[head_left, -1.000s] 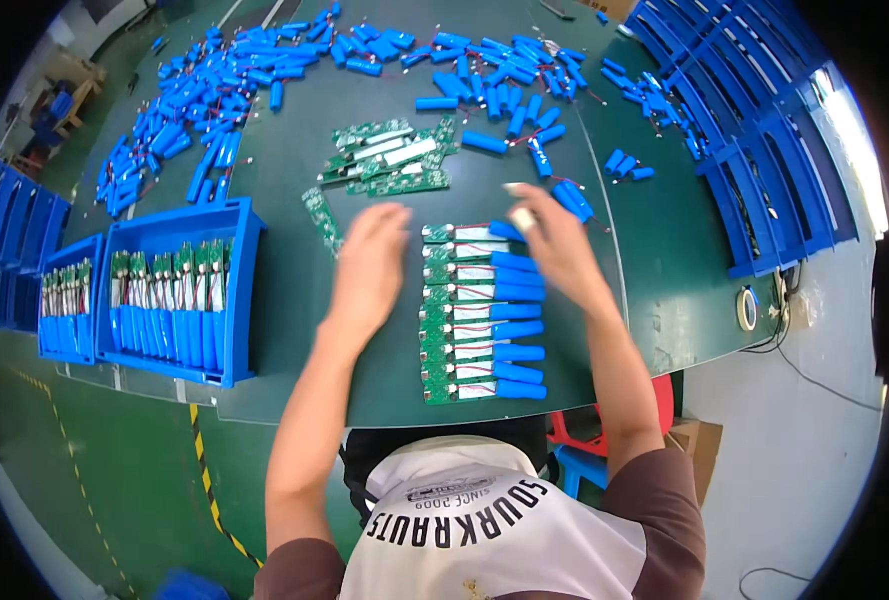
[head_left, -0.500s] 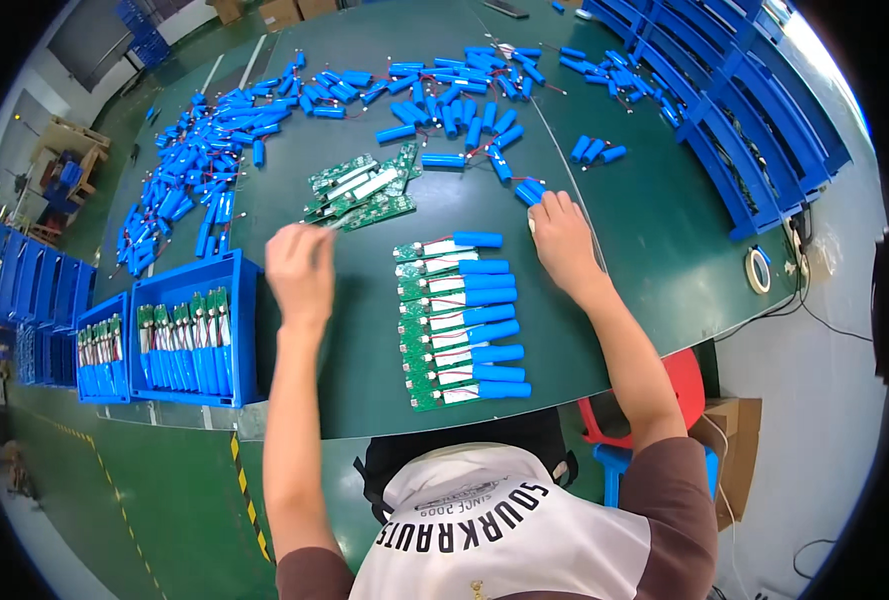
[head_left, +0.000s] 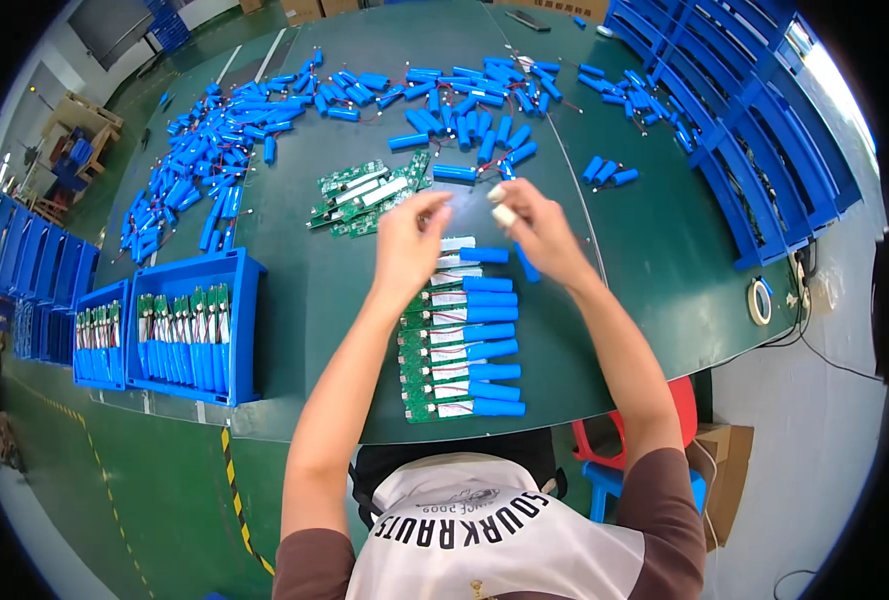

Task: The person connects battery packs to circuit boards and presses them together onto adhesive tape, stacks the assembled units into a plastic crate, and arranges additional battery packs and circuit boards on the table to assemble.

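My left hand (head_left: 411,240) is over the far end of a row of green circuit boards (head_left: 414,360), fingertips pinched; what they hold, if anything, I cannot make out. Just right of it, my right hand (head_left: 544,235) has white covers on thumb and forefinger and is curled around a blue cylindrical battery (head_left: 528,263), which pokes out below the palm. Each board in the row has a white strip and red and black wires, with a blue battery (head_left: 491,315) at its right end. A white strip (head_left: 457,243) shows beside my left hand, its board mostly hidden.
Loose boards (head_left: 369,195) are piled beyond my left hand. Many wired batteries (head_left: 224,125) lie scattered across the far table. Blue bins (head_left: 246,330) of assembled boards stand at left; blue racks (head_left: 714,110) rise at right. A tape roll (head_left: 759,300) lies near the right edge.
My left hand has moved right, from beside the loose board pile to the row's far end. My right hand has come left and nearer, carrying a battery. The view has shifted slightly.
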`<act>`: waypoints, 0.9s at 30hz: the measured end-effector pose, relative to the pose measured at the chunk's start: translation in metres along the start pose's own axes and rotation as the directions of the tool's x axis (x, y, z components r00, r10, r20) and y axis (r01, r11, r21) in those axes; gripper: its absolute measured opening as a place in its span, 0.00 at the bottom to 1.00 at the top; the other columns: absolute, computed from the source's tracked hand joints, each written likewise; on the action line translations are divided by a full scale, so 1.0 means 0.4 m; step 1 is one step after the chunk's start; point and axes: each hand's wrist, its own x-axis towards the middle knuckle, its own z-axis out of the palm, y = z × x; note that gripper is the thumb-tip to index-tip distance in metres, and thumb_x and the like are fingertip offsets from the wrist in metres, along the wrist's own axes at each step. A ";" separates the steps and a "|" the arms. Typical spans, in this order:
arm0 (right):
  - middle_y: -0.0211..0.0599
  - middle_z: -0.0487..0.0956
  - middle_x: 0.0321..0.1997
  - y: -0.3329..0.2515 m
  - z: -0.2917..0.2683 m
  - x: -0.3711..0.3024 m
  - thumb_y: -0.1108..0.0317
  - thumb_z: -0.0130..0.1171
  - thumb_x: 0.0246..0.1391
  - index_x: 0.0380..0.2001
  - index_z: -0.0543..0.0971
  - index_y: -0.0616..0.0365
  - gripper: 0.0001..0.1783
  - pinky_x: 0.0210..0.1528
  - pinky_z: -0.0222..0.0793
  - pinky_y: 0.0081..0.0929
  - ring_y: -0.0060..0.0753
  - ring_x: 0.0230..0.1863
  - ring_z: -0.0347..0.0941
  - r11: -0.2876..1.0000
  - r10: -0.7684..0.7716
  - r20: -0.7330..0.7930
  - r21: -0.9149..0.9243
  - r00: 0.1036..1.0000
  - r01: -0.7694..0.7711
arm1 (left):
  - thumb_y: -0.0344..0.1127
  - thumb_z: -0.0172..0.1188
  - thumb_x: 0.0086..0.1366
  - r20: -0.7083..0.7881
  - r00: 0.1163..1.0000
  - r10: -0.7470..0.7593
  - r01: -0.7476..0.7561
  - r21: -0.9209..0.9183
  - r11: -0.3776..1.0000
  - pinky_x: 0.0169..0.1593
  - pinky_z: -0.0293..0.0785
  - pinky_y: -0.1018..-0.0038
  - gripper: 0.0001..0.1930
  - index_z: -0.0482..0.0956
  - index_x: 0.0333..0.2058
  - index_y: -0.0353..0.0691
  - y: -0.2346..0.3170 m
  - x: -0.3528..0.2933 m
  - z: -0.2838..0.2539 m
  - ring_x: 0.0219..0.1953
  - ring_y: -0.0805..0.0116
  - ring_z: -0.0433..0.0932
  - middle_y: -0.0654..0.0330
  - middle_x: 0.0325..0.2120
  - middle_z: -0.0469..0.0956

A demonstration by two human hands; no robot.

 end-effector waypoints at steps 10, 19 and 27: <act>0.34 0.80 0.37 0.027 0.079 0.040 0.72 0.52 0.67 0.52 0.67 0.62 0.13 0.42 0.69 0.25 0.21 0.40 0.75 1.000 -0.019 0.144 0.011 0.989 0.018 | 0.23 0.68 0.59 0.011 0.999 -0.045 0.045 -0.014 0.999 0.36 0.79 0.77 0.06 0.85 0.36 0.31 -0.002 -0.007 0.027 0.31 0.72 0.84 0.54 0.31 0.85; 0.26 0.76 0.35 0.046 0.042 0.039 0.73 0.52 0.67 0.45 0.74 0.60 0.06 0.32 0.64 0.17 0.13 0.31 0.66 0.967 0.210 0.203 0.104 0.957 -0.234 | 0.22 0.68 0.58 -0.132 0.989 0.068 -0.070 -0.005 0.998 0.41 0.80 0.74 0.13 0.83 0.43 0.36 -0.044 -0.016 -0.001 0.35 0.69 0.83 0.57 0.35 0.83; 0.43 0.82 0.32 0.016 0.097 0.131 0.77 0.55 0.59 0.42 0.79 0.65 0.08 0.33 0.74 0.32 0.36 0.27 0.78 0.948 0.039 0.438 -0.301 0.898 0.105 | 0.25 0.65 0.58 0.025 0.989 0.144 -0.140 0.451 0.881 0.53 0.73 0.61 0.10 0.84 0.40 0.34 -0.099 -0.106 -0.089 0.48 0.51 0.75 0.54 0.42 0.78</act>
